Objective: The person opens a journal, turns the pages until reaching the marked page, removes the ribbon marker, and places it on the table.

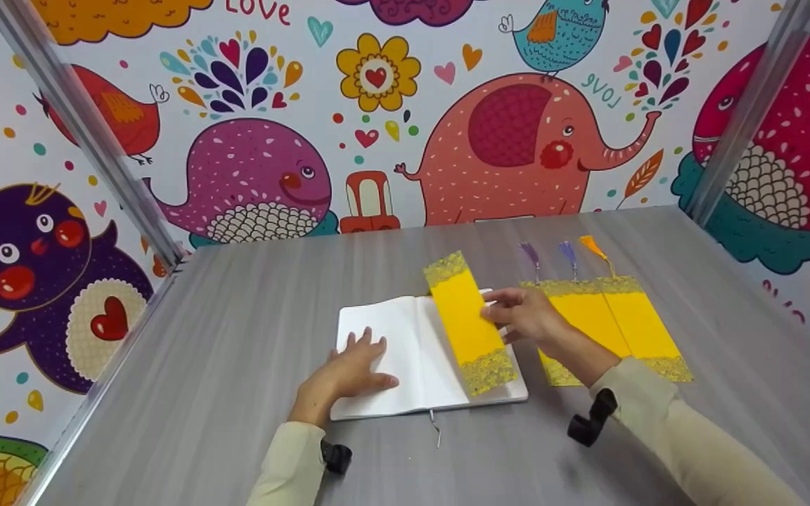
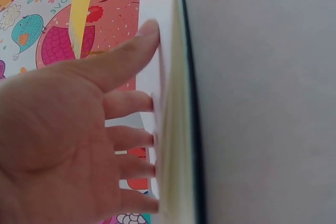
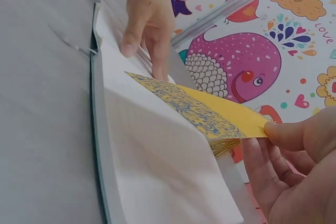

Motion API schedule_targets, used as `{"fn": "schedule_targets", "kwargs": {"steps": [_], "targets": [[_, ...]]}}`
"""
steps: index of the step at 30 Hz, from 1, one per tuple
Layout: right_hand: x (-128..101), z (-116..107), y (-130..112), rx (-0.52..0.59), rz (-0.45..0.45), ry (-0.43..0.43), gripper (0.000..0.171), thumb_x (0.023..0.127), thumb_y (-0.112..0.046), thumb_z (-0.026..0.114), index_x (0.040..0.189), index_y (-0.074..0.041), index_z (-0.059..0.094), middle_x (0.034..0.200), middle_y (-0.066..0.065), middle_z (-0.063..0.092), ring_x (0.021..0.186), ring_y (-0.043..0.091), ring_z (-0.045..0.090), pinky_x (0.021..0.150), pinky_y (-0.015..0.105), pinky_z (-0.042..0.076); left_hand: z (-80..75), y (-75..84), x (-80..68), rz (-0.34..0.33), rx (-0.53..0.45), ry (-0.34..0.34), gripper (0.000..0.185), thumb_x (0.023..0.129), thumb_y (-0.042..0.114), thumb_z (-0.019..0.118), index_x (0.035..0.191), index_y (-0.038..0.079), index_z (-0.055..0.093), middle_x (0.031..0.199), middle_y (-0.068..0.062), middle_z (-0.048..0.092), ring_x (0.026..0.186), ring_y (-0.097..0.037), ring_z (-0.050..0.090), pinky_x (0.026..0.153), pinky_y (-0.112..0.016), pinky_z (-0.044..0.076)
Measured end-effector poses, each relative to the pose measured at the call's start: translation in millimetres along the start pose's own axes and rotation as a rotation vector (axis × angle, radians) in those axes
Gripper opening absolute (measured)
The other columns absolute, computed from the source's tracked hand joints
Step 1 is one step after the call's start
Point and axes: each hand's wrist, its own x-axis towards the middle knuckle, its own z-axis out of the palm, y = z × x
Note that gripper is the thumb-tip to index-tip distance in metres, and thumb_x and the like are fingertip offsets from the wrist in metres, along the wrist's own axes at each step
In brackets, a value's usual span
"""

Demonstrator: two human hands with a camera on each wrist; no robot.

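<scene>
An open white notebook (image 1: 405, 351) lies on the grey table (image 1: 236, 337). My left hand (image 1: 349, 369) rests flat on its left page, fingers straight; in the left wrist view the fingers (image 2: 131, 103) press against the notebook's page edge (image 2: 170, 119). My right hand (image 1: 524, 313) pinches a yellow bookmark (image 1: 470, 323) with patterned ends by its right edge, holding it over the right page. In the right wrist view the yellow bookmark (image 3: 210, 111) is tilted above the notebook's page (image 3: 157, 161), pinched between thumb and fingers (image 3: 286, 135).
Two more yellow bookmarks (image 1: 616, 323) with purple and orange tassels (image 1: 570, 254) lie right of the notebook, partly under my right forearm. A thin ribbon (image 1: 435, 429) hangs from the notebook's near edge. Colourful cartoon walls and metal posts (image 1: 88, 133) enclose the table.
</scene>
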Motion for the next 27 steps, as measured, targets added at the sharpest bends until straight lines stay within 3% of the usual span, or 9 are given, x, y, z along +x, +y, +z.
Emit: {"fn": "schedule_targets", "kwargs": {"steps": [14, 23, 27], "targets": [[-20.0, -71.6, 9.0, 0.005, 0.006, 0.019, 0.058, 0.097, -0.037, 0.064, 0.149, -0.014, 0.048, 0.132, 0.008, 0.060, 0.110, 0.023, 0.059, 0.088, 0.027, 0.056, 1.2, -0.5, -0.3, 0.014, -0.006, 0.012, 0.077, 0.090, 0.032, 0.073, 0.150, -0.001, 0.041, 0.163, -0.030, 0.019, 0.152, -0.053, 0.012, 0.118, -0.073, 0.012], [-28.4, -128.4, 15.9, -0.007, 0.016, 0.037, 0.080, 0.093, -0.054, 0.063, 0.156, -0.016, 0.034, 0.137, 0.002, 0.050, 0.120, 0.025, 0.051, 0.095, 0.023, 0.052, 0.7, -0.9, -1.5, 0.016, -0.005, 0.009, 0.077, 0.090, 0.032, 0.073, 0.151, -0.001, 0.040, 0.163, -0.030, 0.019, 0.152, -0.053, 0.012, 0.117, -0.074, 0.013], [-35.1, -151.8, 19.6, 0.008, 0.014, 0.040, 0.079, 0.093, -0.055, 0.062, 0.155, -0.017, 0.033, 0.132, -0.004, 0.051, 0.117, 0.021, 0.051, 0.095, 0.023, 0.051, 1.5, -0.9, -1.5, 0.009, -0.004, 0.000, 0.076, 0.091, 0.033, 0.072, 0.151, 0.000, 0.040, 0.164, -0.030, 0.018, 0.152, -0.052, 0.011, 0.118, -0.073, 0.012]]}}
